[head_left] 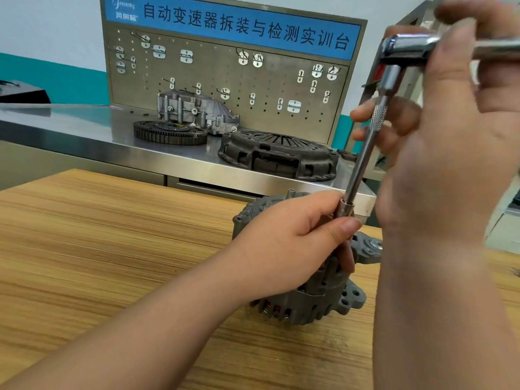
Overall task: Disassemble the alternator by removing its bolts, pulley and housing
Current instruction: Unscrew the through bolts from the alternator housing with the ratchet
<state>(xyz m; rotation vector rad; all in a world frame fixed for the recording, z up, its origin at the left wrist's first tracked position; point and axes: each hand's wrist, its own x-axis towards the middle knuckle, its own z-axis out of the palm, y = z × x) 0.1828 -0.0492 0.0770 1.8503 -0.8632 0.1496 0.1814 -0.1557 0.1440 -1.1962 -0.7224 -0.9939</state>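
Note:
A grey alternator [318, 299] stands on the wooden table [112, 249], right of centre. My left hand [292, 243] lies over its top and pinches the socket [344, 211] at the lower end of a long chrome extension bar [365, 153]. The bar rises, tilted to the right, to a ratchet wrench [405, 49]. My right hand [450, 116] grips that ratchet near its head, high at the right. The bolt under the socket is hidden by my left hand.
Behind the table runs a steel bench [70, 128] with a toothed flywheel [170, 132], a clutch pressure plate [278, 156] and an aluminium casting [197, 111]. A pegboard with hooks [225, 74] under a blue sign stands at its back.

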